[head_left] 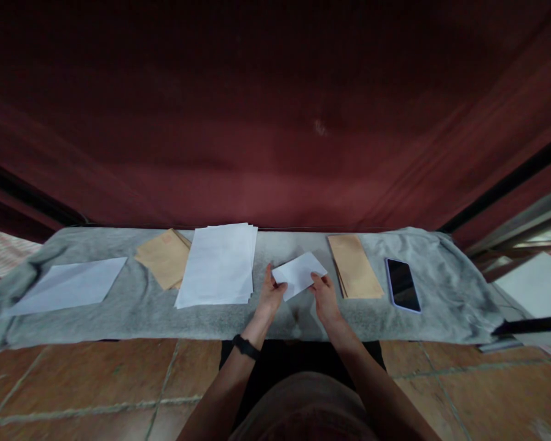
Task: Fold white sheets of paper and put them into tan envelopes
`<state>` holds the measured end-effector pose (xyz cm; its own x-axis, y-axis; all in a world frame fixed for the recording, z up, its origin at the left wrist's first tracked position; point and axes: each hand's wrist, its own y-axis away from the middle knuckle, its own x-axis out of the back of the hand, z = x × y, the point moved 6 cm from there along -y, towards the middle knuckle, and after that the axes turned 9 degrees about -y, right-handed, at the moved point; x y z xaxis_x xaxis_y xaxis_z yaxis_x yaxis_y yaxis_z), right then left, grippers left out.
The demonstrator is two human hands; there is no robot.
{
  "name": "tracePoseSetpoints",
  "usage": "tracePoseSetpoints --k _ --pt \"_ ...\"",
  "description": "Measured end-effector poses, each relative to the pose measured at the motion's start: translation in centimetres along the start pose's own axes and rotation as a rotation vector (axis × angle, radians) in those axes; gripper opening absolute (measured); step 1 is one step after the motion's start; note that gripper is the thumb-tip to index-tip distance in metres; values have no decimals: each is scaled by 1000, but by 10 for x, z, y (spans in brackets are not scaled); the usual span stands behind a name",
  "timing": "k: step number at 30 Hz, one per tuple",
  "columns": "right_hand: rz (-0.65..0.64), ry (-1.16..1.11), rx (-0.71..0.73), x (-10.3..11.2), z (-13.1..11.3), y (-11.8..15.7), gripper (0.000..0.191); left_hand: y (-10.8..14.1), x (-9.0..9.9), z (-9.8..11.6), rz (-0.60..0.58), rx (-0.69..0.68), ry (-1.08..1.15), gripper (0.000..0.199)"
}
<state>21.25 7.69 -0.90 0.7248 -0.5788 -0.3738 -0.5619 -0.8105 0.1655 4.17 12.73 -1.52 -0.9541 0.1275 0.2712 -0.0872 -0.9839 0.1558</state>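
Observation:
A small white piece of paper, folded or cut to size (299,274), is held tilted above the grey cloth between my two hands. My left hand (270,294) grips its left end, the thumb on top. At its right edge my right hand (325,295) pinches the paper between thumb and fingers. To the left lies a stack of large white sheets (218,266), slightly fanned. Right of my right hand rests a stack of brown envelopes (357,267).
More brown envelopes (165,258) lie left of the white stack, and a single white sheet (73,285) is at the far left. A phone (403,285) rests on the right. Grey cloth (450,294) covers the table; a dark red curtain (257,153) hangs behind.

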Motion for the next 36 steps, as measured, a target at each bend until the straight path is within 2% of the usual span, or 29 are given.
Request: tracePoseSetpoints --k 2,4,6,10,13,17,20,25,36 --pt "-1 195 45 14 -1 -7 44 -8 11 5 1 -99 -199 83" --pt "-24 299 60 24 -1 -11 46 -11 19 13 14 -205 -424 76" --pt "-65 444 89 28 -3 -10 46 -10 20 20 30 -296 -629 69" --pt "-146 950 215 22 -6 -1 50 6 6 31 92 -436 -993 56" --pt "-195 1124 290 17 -7 3 49 21 -14 34 82 -550 -1156 49" --pt "-218 1240 329 15 -11 2 46 40 -44 27 -104 -746 -1193 52" --pt "-228 1295 335 15 -13 1 46 48 -57 20 -194 -805 -1173 60" --pt "-224 1394 338 14 -14 2 45 50 -60 19 -248 -819 -1164 67" --pt "-268 1500 401 16 -16 8 42 56 -57 23 -342 -846 -1170 67"
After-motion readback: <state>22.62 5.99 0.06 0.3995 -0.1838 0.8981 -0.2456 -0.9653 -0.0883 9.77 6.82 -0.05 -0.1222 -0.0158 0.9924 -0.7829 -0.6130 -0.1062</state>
